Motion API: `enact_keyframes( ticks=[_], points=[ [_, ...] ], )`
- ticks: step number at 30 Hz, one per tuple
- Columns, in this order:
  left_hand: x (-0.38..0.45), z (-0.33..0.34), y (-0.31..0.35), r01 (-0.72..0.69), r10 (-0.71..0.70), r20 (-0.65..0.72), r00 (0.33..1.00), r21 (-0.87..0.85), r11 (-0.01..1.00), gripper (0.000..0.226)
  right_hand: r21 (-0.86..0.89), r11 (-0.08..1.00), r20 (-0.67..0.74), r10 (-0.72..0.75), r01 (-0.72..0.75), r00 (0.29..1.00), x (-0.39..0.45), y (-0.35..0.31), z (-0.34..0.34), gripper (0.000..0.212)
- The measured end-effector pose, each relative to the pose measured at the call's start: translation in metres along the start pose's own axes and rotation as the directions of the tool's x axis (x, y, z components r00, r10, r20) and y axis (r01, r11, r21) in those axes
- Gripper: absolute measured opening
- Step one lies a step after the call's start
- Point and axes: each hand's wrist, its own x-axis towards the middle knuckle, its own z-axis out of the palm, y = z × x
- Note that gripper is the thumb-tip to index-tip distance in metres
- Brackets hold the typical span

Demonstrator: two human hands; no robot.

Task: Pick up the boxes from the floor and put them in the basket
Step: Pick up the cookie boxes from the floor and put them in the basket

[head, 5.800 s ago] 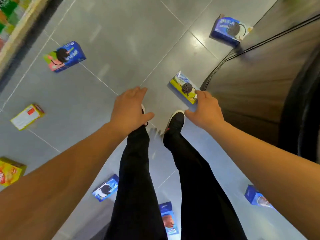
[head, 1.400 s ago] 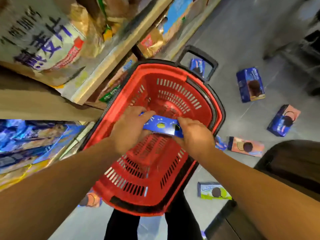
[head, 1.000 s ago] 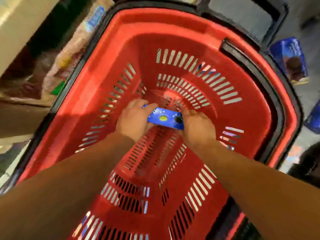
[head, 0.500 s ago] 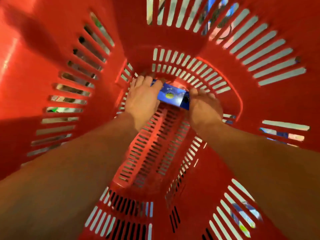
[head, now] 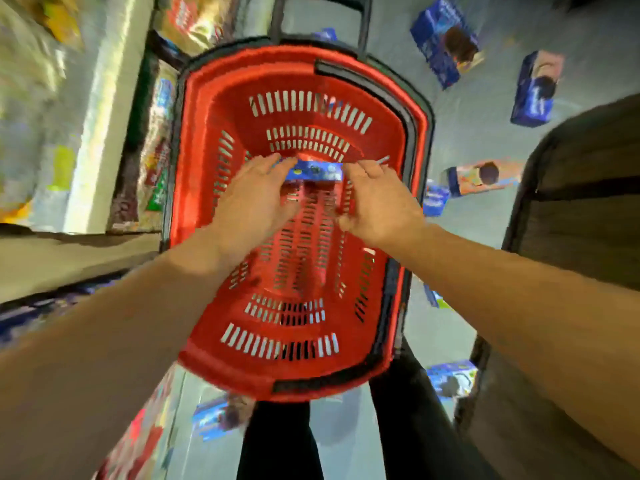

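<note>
A red slotted basket [head: 207, 109] with a black rim stands on the grey floor in front of me. A blue box [head: 313, 172] lies on its bottom near the far wall. My left hand [head: 252, 199] hovers above the box's left end with its fingers spread and holds nothing. My right hand [head: 377, 199] hovers over the right end, fingers relaxed, also free of the box. Several more blue boxes lie on the floor, among them one [head: 445, 43] at the top right and another [head: 535, 90] beside it.
Shelves of packaged goods [head: 86, 98] run along the left. A dark wooden counter [head: 581, 209] stands at the right. An orange-faced box [head: 481, 174] lies right of the basket, more boxes [head: 450, 375] lie near my legs [head: 277, 441]. The basket's black pull handle [head: 318, 8] rises at its far end.
Both hands set the blue box down on the basket's bottom and let go of it. My head and hands have risen out of the basket.
</note>
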Motion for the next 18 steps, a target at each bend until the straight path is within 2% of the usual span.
enact_keyframes(
  ticks=[4, 9, 13, 18],
  points=[
    [-0.053, -0.06, 0.067, -0.155, 0.154, 0.036, 0.987, 0.013, 0.988, 0.076, 0.137, 0.987, -0.06, 0.091, -0.083, 0.994, -0.094, -0.004, -0.05, 0.074],
    [-0.111, -0.082, 0.14, -0.263, 0.262, 0.105, 0.959, 0.001, 0.965, 0.074, 0.201, 0.953, -0.049, 0.241, -0.227, 0.969, -0.211, 0.009, -0.073, 0.078],
    [-0.149, -0.08, 0.201, -0.354, 0.352, 0.167, 0.921, -0.016, 0.935, 0.073, 0.27, 0.887, -0.038, 0.399, -0.375, 0.916, -0.303, 0.03, -0.065, 0.082],
    [-0.194, -0.046, 0.275, -0.429, 0.425, 0.255, 0.868, -0.043, 0.902, 0.072, 0.398, 0.752, -0.029, 0.582, -0.525, 0.812, -0.411, 0.057, -0.021, 0.083]
  ],
)
